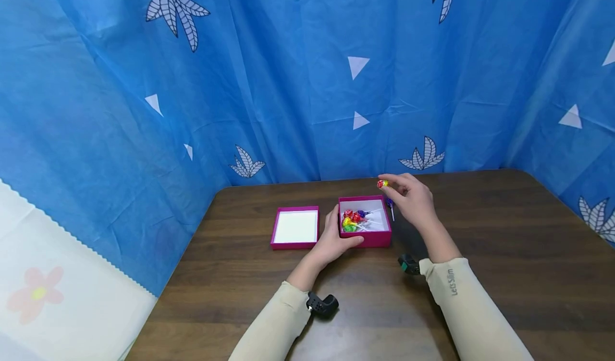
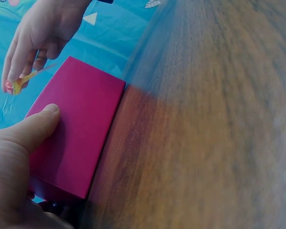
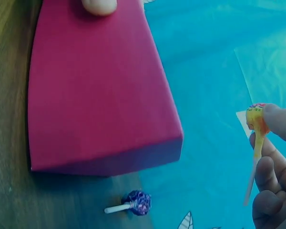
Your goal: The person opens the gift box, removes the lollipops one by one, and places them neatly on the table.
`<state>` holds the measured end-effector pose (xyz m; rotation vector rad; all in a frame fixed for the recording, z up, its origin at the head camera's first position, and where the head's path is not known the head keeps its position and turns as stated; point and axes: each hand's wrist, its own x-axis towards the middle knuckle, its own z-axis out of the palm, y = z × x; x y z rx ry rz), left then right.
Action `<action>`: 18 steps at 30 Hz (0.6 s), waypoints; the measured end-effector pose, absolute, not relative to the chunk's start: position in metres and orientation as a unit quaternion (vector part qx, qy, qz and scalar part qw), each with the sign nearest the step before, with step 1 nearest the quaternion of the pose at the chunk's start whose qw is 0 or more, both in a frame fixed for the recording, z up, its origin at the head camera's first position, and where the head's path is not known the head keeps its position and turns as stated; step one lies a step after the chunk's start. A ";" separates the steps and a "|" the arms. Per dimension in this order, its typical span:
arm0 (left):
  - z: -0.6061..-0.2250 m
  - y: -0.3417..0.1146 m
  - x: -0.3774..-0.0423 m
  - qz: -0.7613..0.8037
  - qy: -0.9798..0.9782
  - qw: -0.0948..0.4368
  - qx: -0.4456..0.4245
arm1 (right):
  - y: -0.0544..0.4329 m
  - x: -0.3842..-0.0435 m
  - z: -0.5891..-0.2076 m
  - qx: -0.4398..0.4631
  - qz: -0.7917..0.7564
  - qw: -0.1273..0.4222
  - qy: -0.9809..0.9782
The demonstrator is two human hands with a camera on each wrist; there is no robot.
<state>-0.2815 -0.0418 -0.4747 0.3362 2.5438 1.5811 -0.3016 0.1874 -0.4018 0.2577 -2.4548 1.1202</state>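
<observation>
My right hand (image 1: 414, 198) pinches a lollipop (image 1: 382, 183) in a yellow and red wrapper, held in the air above the far right corner of a magenta box (image 1: 367, 240). In the right wrist view the same lollipop (image 3: 255, 119) has its white stick pointing down. The left hand (image 1: 331, 242) grips the box at its left corner, thumb along the front wall and fingers by the left side. Several lollipops (image 1: 354, 218) in red, yellow, green and purple wrappers lie inside the box. A purple lollipop (image 3: 138, 202) rests on the table just right of the box.
Left of the box lies its magenta lid (image 1: 295, 227), white inside facing up. The brown wooden table (image 1: 230, 281) reaches back to a blue curtain (image 1: 307, 83). A dark wrist camera (image 1: 323, 304) is strapped to the left wrist, another (image 1: 408, 265) to the right.
</observation>
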 end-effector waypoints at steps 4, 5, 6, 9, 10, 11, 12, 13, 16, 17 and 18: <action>-0.475 -0.041 -0.282 0.522 0.843 0.061 0.113 | 0.195 -0.303 -0.405 0.057 0.446 0.197 -0.871; -0.474 -0.042 -0.282 0.521 0.844 0.061 0.114 | 0.196 -0.304 -0.406 0.048 0.458 0.194 -0.866; -0.474 -0.042 -0.282 0.521 0.844 0.061 0.114 | 0.198 -0.304 -0.407 0.041 0.468 0.192 -0.862; -0.474 -0.042 -0.281 0.523 0.842 0.062 0.115 | 0.201 -0.305 -0.412 0.025 0.490 0.182 -0.852; -0.474 -0.042 -0.281 0.524 0.842 0.062 0.115 | 0.202 -0.306 -0.414 0.021 0.495 0.179 -0.850; -0.474 -0.042 -0.281 0.525 0.841 0.061 0.115 | 0.203 -0.306 -0.416 0.017 0.500 0.176 -0.848; -0.474 -0.042 -0.281 0.526 0.841 0.061 0.115 | 0.204 -0.307 -0.418 0.012 0.504 0.175 -0.845; -0.474 -0.042 -0.281 0.527 0.840 0.060 0.115 | 0.205 -0.308 -0.419 0.006 0.509 0.176 -0.843; -0.475 -0.042 -0.281 0.525 0.841 0.059 0.117 | 0.208 -0.310 -0.425 -0.022 0.513 0.189 -0.837; -0.475 -0.042 -0.281 0.525 0.841 0.059 0.119 | 0.210 -0.310 -0.427 -0.033 0.512 0.195 -0.836; -0.475 -0.042 -0.281 0.524 0.841 0.058 0.120 | 0.211 -0.311 -0.428 -0.044 0.510 0.200 -0.835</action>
